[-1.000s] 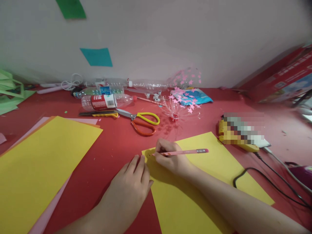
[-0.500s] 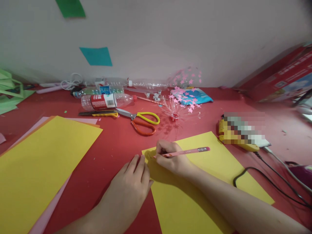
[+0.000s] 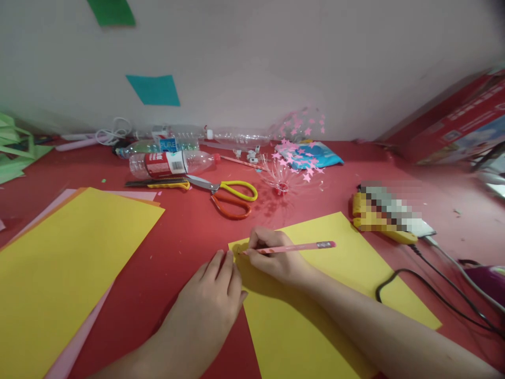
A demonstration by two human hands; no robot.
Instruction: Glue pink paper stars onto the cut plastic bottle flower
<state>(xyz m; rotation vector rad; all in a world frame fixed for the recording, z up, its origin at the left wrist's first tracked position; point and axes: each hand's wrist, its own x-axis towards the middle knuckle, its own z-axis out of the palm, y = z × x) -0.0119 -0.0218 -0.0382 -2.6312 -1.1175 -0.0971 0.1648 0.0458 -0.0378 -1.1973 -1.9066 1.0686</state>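
Observation:
My right hand [image 3: 278,258] is closed around a pink pencil [image 3: 300,247], its tip down near the upper left corner of a yellow sheet [image 3: 335,231]. Small dark marks show on the paper by the tip, partly hidden by the fingers. My left hand [image 3: 215,295] lies flat, palm down, across the sheet's left edge, holding nothing. Its fingertips are just left of the pencil tip. Scissors [image 3: 215,188] with yellow and orange handles lie open behind my hands, beside a yellow box cutter [image 3: 169,183].
Left lies a stack of coloured paper [image 3: 79,252]. Plastic bottles [image 3: 169,163], a star ornament [image 3: 282,184] and a blue packet [image 3: 325,155] line the back. A yellow device [image 3: 379,226] with cables sits right; a black cable [image 3: 398,271] crosses the sheet.
My right hand and the pencil have shifted slightly left, towards my left hand's fingertips. My left hand stays in the same place. The whole view has moved a little.

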